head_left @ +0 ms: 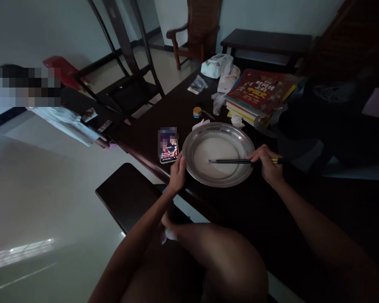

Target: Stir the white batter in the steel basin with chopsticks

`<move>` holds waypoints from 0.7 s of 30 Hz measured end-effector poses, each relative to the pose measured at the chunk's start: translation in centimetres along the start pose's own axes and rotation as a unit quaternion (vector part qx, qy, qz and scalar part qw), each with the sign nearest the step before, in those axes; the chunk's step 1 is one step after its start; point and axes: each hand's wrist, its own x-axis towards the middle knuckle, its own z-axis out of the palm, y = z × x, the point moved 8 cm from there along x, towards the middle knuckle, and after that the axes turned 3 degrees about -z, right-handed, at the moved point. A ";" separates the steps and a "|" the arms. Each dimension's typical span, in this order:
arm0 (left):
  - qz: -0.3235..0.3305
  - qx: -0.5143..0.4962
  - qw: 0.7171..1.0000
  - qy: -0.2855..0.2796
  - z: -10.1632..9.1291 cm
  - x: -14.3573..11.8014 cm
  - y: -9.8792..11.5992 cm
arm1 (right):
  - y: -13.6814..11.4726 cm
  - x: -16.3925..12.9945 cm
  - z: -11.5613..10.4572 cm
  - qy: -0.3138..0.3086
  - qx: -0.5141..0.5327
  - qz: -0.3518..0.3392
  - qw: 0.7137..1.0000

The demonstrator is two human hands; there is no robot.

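Note:
A wide shallow metal plate (196, 139) with pale liquid in it sits on the dark wooden table (151, 134). My left hand (177, 173) grips the plate's near-left rim. My right hand (267, 163) holds a pair of dark chopsticks (230, 161), which lie level across the plate with their tips over the liquid near its middle.
A lit phone (168, 146) lies just left of the plate. Behind it are a small yellow jar (197, 112), crumpled tissues (219, 102), plastic bags (217, 65) and a stack of books (259, 92). A dark stool (126, 193) stands below the table edge. Another person (66, 120) is at the left.

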 end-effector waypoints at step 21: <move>0.000 0.003 1.000 -0.003 0.0 -0.1 0.1 | 0.2 0.1 0.1 -0.008 -0.012 0.005 1.000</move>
